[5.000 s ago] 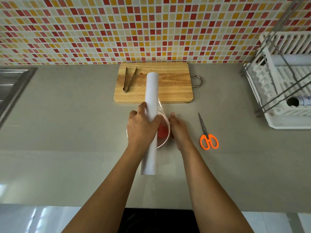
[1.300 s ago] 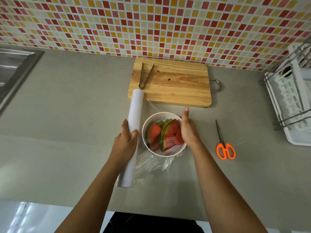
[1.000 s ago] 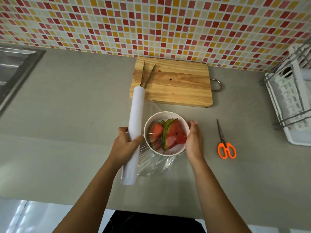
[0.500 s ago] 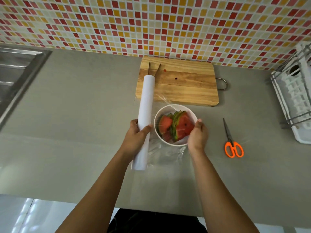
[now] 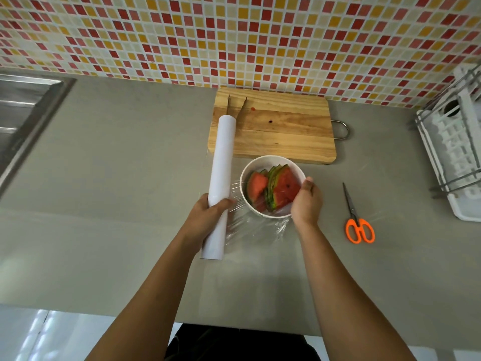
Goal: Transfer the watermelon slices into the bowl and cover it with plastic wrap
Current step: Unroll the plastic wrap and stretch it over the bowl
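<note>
Bowl (image 5: 270, 162) on table (image 5: 130, 178) near cutting board (image 5: 281, 126), watermelon slices (image 5: 282, 188) already inside; film stretched over it, apparently uncut. Left hand (image 5: 208, 212) grips plastic wrap roll (image 5: 221, 168); right hand (image 5: 307, 201) cups the rim, pressing film. Scissors (image 5: 358, 220) untouched; cutting and sealing remain.

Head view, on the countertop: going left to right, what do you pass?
sink → plastic wrap roll in the left hand → bowl of watermelon slices → right hand → scissors → dish rack

The grey countertop (image 5: 117, 178) carries a cutting board (image 5: 283, 131), white bowl (image 5: 270, 160) and orange scissors (image 5: 359, 225).
</note>
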